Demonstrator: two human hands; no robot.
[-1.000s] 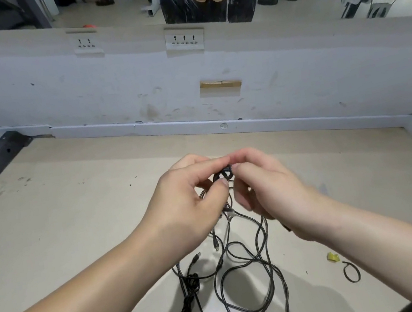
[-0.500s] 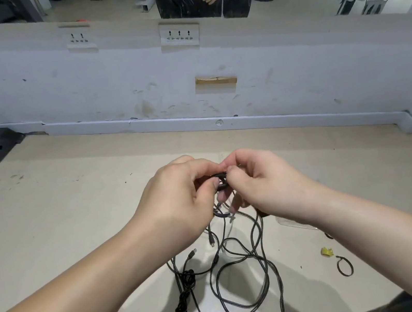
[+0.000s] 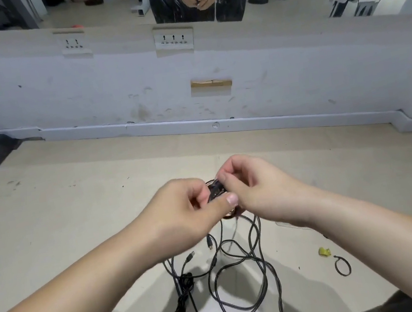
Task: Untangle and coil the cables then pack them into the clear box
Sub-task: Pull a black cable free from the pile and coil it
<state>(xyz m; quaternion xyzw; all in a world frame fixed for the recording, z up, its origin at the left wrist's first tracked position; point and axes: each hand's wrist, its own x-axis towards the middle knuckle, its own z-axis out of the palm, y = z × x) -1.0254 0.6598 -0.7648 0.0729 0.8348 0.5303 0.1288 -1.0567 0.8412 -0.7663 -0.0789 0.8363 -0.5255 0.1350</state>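
Both hands meet over the floor (image 3: 73, 218). The left hand (image 3: 182, 214) and right hand (image 3: 257, 191) each pinch the same small black cable bundle (image 3: 214, 189) with curled fingers. The rest of the cables (image 3: 248, 285) hang below it and sprawl in loose loops on the near floor, with 1 knotted clump (image 3: 184, 293) at left. A yellow scrap (image 3: 324, 251) and a black ring (image 3: 342, 265) lie to the right.

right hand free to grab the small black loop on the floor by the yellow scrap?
Probably not right away. The right hand pinches the cable bundle together with the left hand, so it must let go first. The black loop lies uncovered on the floor beside the yellow scrap.
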